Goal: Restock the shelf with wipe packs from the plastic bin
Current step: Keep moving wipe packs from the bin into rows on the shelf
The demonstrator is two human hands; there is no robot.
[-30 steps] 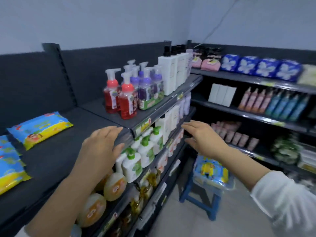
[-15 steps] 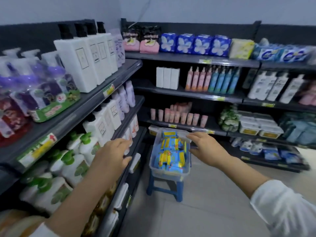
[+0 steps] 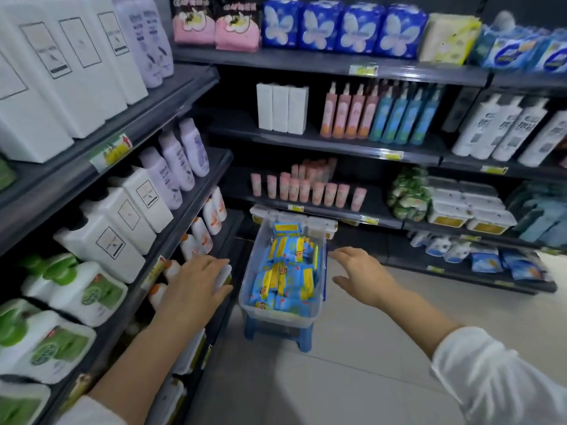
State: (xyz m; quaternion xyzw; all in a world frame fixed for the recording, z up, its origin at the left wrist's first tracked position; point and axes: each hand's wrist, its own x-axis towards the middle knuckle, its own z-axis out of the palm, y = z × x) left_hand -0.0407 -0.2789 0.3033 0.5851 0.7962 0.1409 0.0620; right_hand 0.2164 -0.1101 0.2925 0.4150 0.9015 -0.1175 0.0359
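Nearest to you, your white right sleeve [image 3: 497,378] blurs across the lower right corner. Your left forearm rises from the lower left with only a sliver of cuff in view.

Your left hand [image 3: 199,280] lies palm down, fingers straight and close together, over the front edge of a low shelf [image 3: 231,231] on the left rack. It grips nothing. Its fingertips cover part of a white object [image 3: 225,276] at that edge; you cannot tell what it is or whether they touch it.

Your right hand [image 3: 359,271] is spread wide, palm down, thumb out, and empty. Its fingertips are just beside the right rim of the plastic bin [image 3: 277,317], and contact cannot be made out.

Between your hands, the clear bin sits on a blue stool [image 3: 302,342], of which only the legs and a strip of seat show. The blue and yellow wipe packs [image 3: 285,271] stand on edge inside, closely packed, their print too smeared to read.

On the left rack, the green-capped pump bottles [image 3: 76,289] and white square bottles [image 3: 101,240] are partly cut off by the frame. Lilac bottles [image 3: 181,167] stand beyond them.

On the far rack, pink tubes [image 3: 306,188] stand below blue butterfly packs [image 3: 343,26], their labels unreadable.
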